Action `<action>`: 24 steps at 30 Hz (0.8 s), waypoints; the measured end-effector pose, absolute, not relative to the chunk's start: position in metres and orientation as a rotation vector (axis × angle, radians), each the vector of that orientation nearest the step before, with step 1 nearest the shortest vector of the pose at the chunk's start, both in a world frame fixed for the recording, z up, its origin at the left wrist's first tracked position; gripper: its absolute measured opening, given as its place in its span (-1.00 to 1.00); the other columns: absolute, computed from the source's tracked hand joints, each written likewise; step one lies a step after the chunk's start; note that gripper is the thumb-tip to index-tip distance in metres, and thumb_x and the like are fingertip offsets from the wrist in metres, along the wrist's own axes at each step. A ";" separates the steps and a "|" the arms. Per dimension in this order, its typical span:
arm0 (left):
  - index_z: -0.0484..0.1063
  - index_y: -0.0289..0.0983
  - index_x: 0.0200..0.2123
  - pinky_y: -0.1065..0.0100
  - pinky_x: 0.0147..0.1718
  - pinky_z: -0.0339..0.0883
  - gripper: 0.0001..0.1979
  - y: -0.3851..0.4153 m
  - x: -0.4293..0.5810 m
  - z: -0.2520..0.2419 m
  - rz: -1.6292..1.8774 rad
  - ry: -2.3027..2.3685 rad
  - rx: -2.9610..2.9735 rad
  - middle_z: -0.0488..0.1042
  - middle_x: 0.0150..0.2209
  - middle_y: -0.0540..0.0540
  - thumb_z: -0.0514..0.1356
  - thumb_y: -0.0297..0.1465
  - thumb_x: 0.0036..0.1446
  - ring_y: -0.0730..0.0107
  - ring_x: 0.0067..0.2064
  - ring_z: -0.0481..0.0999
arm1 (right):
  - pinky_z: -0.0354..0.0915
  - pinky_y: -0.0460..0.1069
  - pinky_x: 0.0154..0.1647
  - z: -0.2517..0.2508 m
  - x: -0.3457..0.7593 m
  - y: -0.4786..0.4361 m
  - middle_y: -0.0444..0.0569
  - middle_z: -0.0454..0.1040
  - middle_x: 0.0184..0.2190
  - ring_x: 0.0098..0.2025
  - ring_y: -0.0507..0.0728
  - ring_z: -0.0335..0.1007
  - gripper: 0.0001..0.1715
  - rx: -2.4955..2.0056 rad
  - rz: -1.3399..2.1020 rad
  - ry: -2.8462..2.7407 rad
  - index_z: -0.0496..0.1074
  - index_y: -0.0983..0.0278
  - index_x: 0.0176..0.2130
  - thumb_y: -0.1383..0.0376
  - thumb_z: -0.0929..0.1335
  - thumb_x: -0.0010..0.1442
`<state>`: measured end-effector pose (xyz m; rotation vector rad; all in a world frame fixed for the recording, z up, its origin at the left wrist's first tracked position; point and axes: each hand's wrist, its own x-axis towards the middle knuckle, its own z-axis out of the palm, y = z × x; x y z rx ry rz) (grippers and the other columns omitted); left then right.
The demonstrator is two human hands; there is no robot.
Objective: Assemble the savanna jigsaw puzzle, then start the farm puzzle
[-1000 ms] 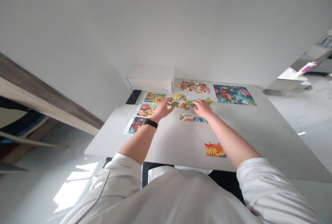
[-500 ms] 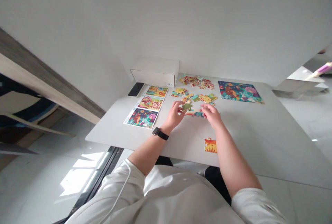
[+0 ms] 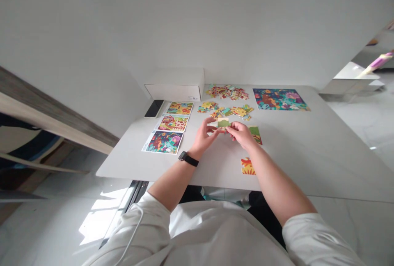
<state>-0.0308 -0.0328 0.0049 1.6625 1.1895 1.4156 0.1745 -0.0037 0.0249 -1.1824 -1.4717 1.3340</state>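
Plain grey-white wall (image 3: pixel 246 28) behind, with a pale table (image 3: pixel 308 147) set against it. Along the far side, a white box (image 3: pixel 172 91), a heap of loose pieces (image 3: pixel 228 92) and, to the right, a dark-blue picture (image 3: pixel 280 99) lying flat. On the left, a phone (image 3: pixel 154 108) just beside a sheet of three pictures (image 3: pixel 173 122).

At the middle, between both hands and near a smaller cluster of pieces (image 3: pixel 226 112), a green puzzle piece (image 3: pixel 223 122), seemingly lifted off the table. Right hand (image 3: pixel 241 133) pinched, thumb and forefinger together at the lower right corner. Left hand (image 3: pixel 205 134) half curled, fingertips at the left edge; cannot tell whether gripping or merely steadying. Beside the right wrist, another green section (image 3: pixel 255 134); nearer the front edge, an orange-and-yellow section (image 3: pixel 247 166), partly hidden by the forearm.

Likely light and stiff, judging by the look of card; perhaps slightly slippery on the printed face. Not fragile overall, but probably weakest at any tabs, liable to bend or peel. Best taken by opposite edges, pressing lightly and leaving tabs free.
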 end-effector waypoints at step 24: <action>0.40 -0.15 0.15 0.19 0.00 0.58 -0.51 -0.032 -0.037 0.010 1.460 1.209 1.940 0.48 0.26 -0.26 0.43 -0.16 0.26 0.14 0.22 0.55 | 0.25 -0.09 -0.59 0.021 0.173 -0.006 -0.07 0.59 -0.43 -0.49 0.06 0.35 -0.55 -1.246 1.286 -1.536 0.48 0.18 -0.39 -0.13 0.47 0.18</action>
